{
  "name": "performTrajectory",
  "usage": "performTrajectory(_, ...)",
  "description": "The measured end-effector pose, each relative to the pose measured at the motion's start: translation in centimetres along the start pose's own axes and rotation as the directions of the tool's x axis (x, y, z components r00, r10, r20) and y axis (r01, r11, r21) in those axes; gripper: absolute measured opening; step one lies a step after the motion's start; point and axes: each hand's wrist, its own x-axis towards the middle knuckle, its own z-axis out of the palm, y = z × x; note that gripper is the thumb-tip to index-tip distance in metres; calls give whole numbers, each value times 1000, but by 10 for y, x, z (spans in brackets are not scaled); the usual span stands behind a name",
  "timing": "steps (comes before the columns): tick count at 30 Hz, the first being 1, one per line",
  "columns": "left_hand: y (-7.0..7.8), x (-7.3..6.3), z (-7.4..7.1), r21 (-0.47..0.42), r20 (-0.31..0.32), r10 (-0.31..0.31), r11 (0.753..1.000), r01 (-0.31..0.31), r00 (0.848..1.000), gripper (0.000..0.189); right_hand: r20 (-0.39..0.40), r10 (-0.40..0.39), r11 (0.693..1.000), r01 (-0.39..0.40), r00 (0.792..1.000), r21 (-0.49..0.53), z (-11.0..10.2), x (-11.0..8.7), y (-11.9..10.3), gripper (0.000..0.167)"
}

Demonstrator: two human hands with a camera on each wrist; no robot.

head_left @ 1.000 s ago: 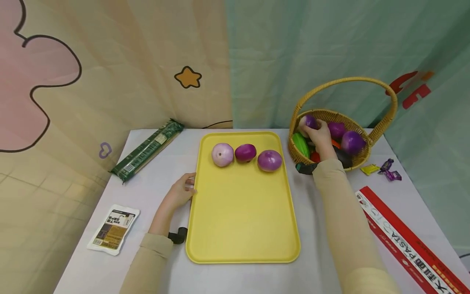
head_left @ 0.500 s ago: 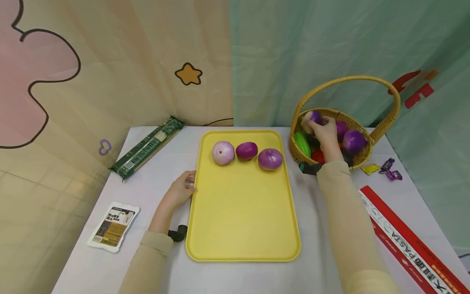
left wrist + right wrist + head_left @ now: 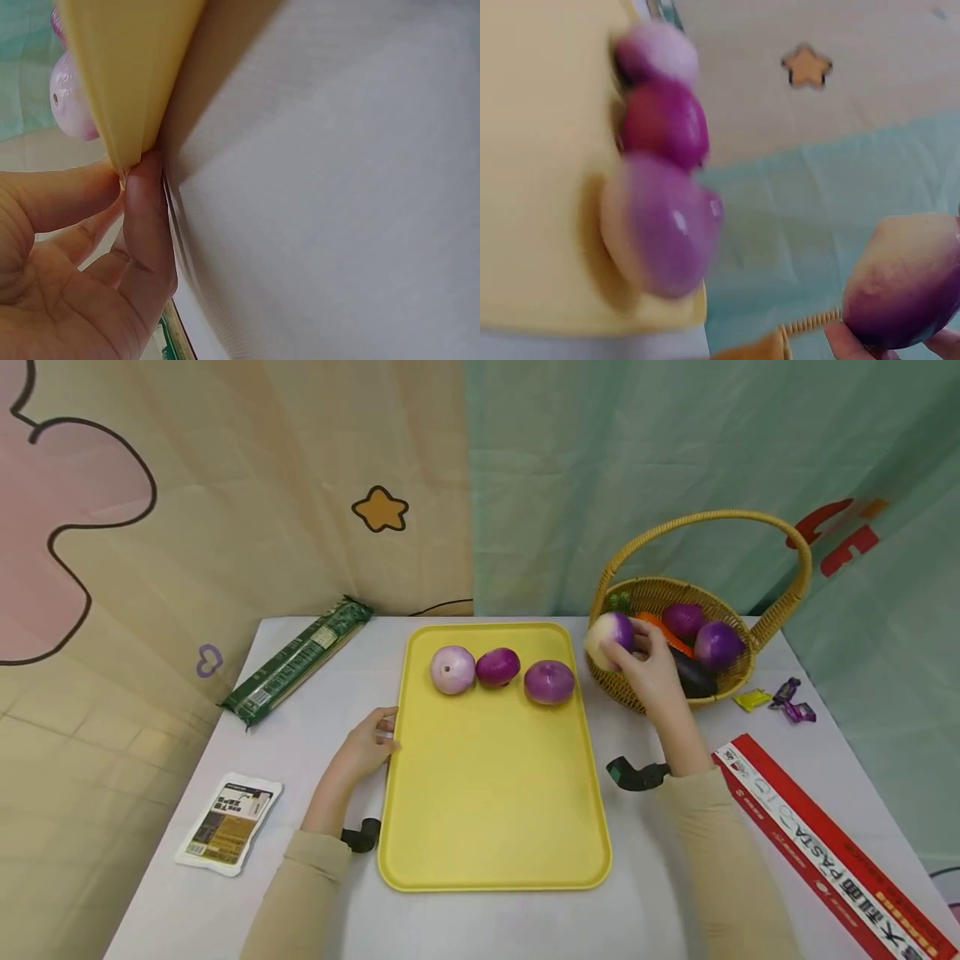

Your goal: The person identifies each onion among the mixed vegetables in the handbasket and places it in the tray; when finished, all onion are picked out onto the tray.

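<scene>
My right hand (image 3: 651, 670) grips a white and purple turnip (image 3: 606, 642) by its side, over the near-left rim of the wicker basket (image 3: 626, 695). In the right wrist view the turnip (image 3: 904, 281) shows at the lower right, with fingertips below it. My left hand (image 3: 366, 747) is at the left edge of the yellow tray (image 3: 495, 802). Seen from the left wrist, thumb and fingers pinch the tray's rim (image 3: 135, 142). Along the tray's far end lie a pale onion (image 3: 452, 670), a small dark purple onion (image 3: 498, 667) and a larger purple onion (image 3: 549, 682).
The basket holds an eggplant (image 3: 694, 677), a carrot (image 3: 663, 633) and two purple vegetables (image 3: 718, 646). Wrapped candies (image 3: 795, 702) and a red pasta box (image 3: 832, 852) lie at right. A green packet (image 3: 296, 662) and a white pouch (image 3: 228, 823) lie at left.
My right hand has lifted the turnip from inside the basket and brought it toward me and left, over the rim. My left hand has stayed at the tray's edge.
</scene>
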Motion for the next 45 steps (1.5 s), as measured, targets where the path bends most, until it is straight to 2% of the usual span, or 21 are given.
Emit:
performTrajectory(3, 0, 0, 0, 3, 0, -6, 1000, 6, 1000, 59, 84, -34, 999, 32, 996, 27, 22, -16, 1, 73)
performTrajectory(7, 1, 0, 0, 2, 5, -5, 1000, 5, 1000, 59, 190, -65, 996, 53, 980, 68, 55, -31, 5, 66)
performTrajectory(11, 1, 0, 0, -3, 5, -3, 1000, 3, 1000, 59, 270, -84, 996, 76, 959, 42, 90, -42, 12, 64)
performTrajectory(16, 1, -1, 0, -16, 9, -5, 1000, 5, 1000, 59, 341, -48, 999, 50, 939, 4, 130, -48, 25, 62)
performTrajectory(21, 0, -2, 3, -25, 17, 3, 1000, -3, 1000, 59, 356, -13, 1000, 4, 935, 28, 157, -47, 34, 56)
performTrajectory(28, -1, -2, 3, -31, 9, -15, 999, 15, 1000, 59, 401, 5, 999, 14, 916, -43, 179, -42, 43, 63)
performTrajectory(34, 0, 0, 3, -36, 5, -21, 999, 21, 1000, 59, 425, -2, 991, 59, 905, -121, 183, -41, 44, 67)
performTrajectory(37, 1, 1, 3, -30, 4, -22, 999, 22, 1000, 59, 452, -23, 986, 95, 891, -137, 181, -42, 44, 70)
performTrajectory(40, 1, 1, 3, -20, 3, -18, 1000, 18, 1000, 58, 481, -68, 973, 165, 874, -162, 180, -44, 44, 73)
performTrajectory(45, 1, -2, 2, -25, 3, -16, 1000, 16, 1000, 58, 547, -135, 931, 294, 826, -215, 180, -49, 43, 74)
